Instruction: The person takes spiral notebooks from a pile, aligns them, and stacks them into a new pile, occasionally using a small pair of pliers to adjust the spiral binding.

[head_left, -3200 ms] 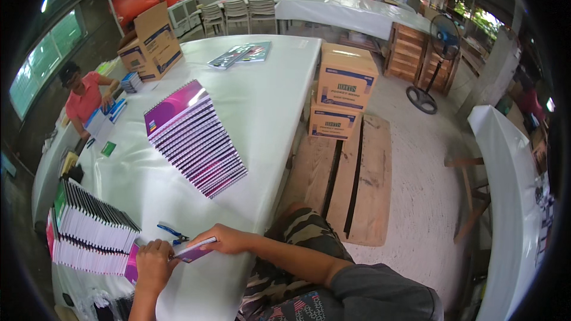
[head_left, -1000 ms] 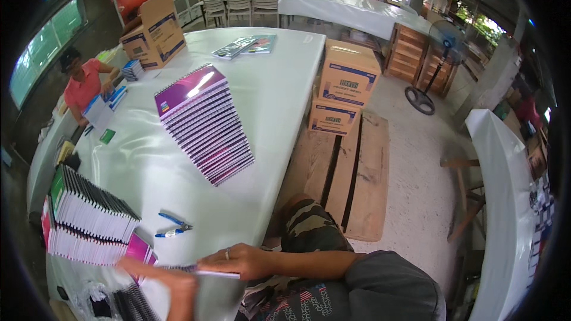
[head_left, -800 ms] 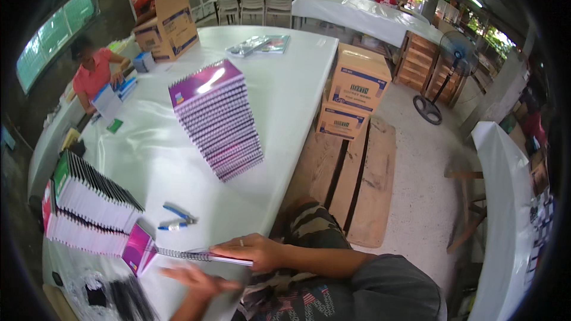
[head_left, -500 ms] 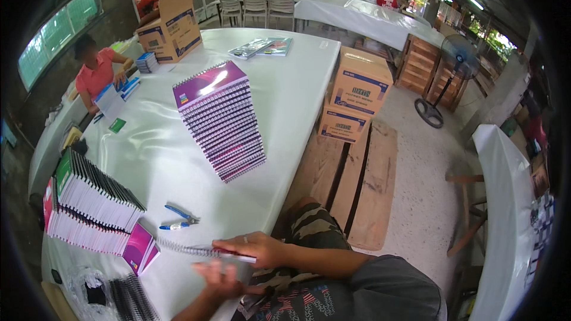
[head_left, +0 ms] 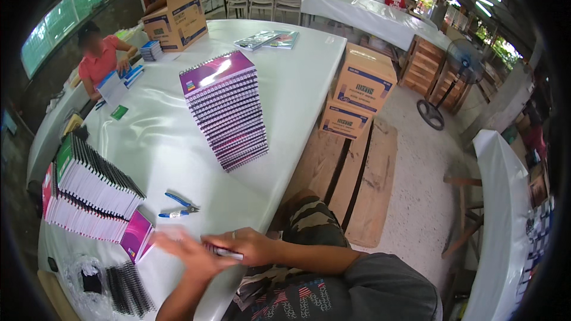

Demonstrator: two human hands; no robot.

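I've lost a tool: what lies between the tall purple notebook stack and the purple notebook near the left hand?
In the head view, the blue-handled pliers lie on the white tabletop between the notebook stack and the purple notebook.

Purple covers are shown on the stacked notebooks, striped pale and dark down the side; a purple cover is also seen on the leaning notebook, a pale edge on the held notebook. Pliers are handled in blue and white; coils are coloured black; shorts are camouflage-patterned; cartons are brown, banded in blue.
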